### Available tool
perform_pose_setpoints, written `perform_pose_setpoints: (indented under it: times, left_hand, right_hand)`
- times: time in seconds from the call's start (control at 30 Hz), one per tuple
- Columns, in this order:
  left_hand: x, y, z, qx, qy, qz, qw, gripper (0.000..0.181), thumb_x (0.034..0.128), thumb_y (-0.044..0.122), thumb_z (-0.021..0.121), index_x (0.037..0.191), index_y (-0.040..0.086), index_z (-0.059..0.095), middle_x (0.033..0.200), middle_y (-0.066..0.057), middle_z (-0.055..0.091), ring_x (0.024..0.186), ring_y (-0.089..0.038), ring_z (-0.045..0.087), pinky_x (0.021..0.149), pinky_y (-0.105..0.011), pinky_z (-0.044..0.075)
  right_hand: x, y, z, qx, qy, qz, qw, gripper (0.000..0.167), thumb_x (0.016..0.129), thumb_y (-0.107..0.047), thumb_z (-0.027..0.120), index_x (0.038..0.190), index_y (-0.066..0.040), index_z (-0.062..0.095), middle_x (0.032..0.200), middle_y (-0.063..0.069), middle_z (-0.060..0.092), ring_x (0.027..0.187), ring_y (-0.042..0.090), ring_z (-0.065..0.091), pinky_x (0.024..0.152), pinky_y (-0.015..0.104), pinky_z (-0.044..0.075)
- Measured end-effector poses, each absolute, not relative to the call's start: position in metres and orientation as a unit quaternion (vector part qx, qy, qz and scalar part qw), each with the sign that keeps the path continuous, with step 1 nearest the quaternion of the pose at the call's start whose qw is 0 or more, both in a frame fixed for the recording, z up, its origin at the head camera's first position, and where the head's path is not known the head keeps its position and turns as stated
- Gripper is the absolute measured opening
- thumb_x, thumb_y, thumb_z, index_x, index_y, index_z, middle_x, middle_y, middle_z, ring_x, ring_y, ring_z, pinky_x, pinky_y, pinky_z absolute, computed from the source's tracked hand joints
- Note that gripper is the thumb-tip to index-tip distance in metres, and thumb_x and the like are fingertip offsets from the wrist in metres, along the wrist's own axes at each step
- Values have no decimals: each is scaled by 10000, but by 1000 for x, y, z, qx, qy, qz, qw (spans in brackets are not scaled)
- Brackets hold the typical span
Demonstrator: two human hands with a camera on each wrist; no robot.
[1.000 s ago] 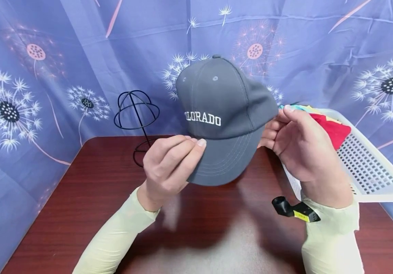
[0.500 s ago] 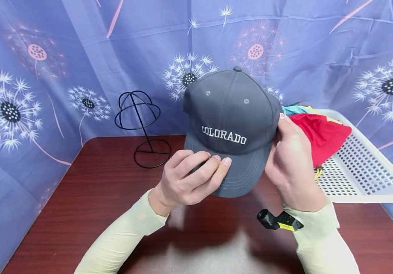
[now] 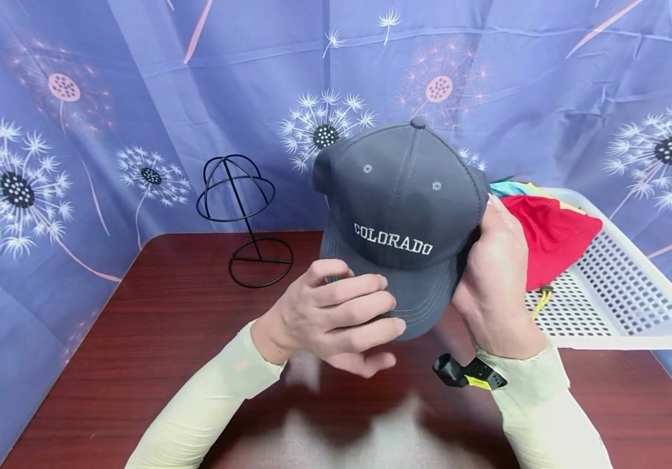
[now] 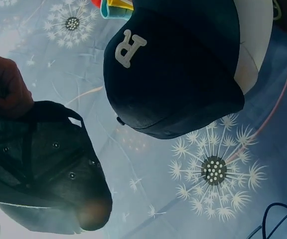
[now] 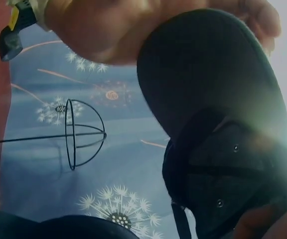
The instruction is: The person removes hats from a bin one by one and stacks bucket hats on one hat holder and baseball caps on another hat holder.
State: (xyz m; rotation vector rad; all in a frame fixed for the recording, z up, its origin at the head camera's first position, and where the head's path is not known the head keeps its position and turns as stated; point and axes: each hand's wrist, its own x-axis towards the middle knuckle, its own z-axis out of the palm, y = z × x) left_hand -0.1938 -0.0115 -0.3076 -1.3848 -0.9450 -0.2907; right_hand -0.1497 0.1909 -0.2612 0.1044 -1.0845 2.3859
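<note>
A dark grey baseball cap (image 3: 397, 202) with white COLORADO lettering is held upright above the table, brim towards me. My right hand (image 3: 494, 280) grips its right side in the head view. My left hand (image 3: 336, 319) has its fingers spread in front of the brim, the fingertips over its surface. The right wrist view looks up at the underside of the brim (image 5: 198, 74), with my left hand (image 5: 103, 30) beyond its edge. Beneath, the left wrist view shows the inside of the cap (image 4: 44, 159), partly dark.
A black wire hat stand (image 3: 242, 195) is at the back left of the brown table (image 3: 172, 299). A white basket (image 3: 629, 280) at right holds a red cloth item (image 3: 553, 234) and other coloured fabric. A second dark cap (image 4: 173, 69) bearing a white letter shows in the left wrist view.
The cap has turned to show all its lettering and moved slightly right and down. My left fingers have loosened from the brim and spread; my right hand has moved left and down with the cap.
</note>
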Motion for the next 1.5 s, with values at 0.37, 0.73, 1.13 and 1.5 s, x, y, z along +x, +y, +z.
perform_pose_setpoints:
  times: [0.37, 0.73, 1.13, 1.5]
  left_hand:
    - [-188, -19, -293, -344, -502, -603, 516, 278, 876, 165, 515, 1016, -74, 491, 959, -173, 519, 902, -327, 521, 808, -375, 418]
    - [-203, -42, -284, -236, -495, -835, -44, 668, 1037, 698, 369, 1139, 118, 685, 1083, -24, 682, 1011, -182, 641, 888, -304, 531]
    - [-213, -38, -286, -277, -427, -860, 35, 377, 1166, 306, 349, 1099, 135, 677, 1001, -3, 649, 889, -141, 633, 781, -273, 550]
    - [-223, -30, -289, -276, -457, -842, 71, 168, 1153, 242, 445, 1162, 111, 550, 879, -5, 570, 767, -126, 581, 696, -252, 503]
  right_hand:
    - [-152, 184, -259, 95, -380, 867, 309, 233, 1065, -114, 600, 1003, 59, 745, 881, 99, 706, 880, 224, 665, 799, 330, 570]
    - [-154, 180, -264, 109, -406, 840, 343, 272, 1090, -96, 538, 903, 7, 706, 778, 65, 646, 788, 189, 654, 738, 297, 549]
    - [-167, 173, -279, 152, -473, 795, 349, 303, 1075, -37, 445, 855, -32, 654, 745, 33, 605, 781, 167, 664, 720, 291, 543]
    - [-180, 175, -284, 147, -523, 745, 387, 291, 1069, -32, 458, 899, -67, 692, 797, 12, 618, 766, 155, 582, 710, 284, 489]
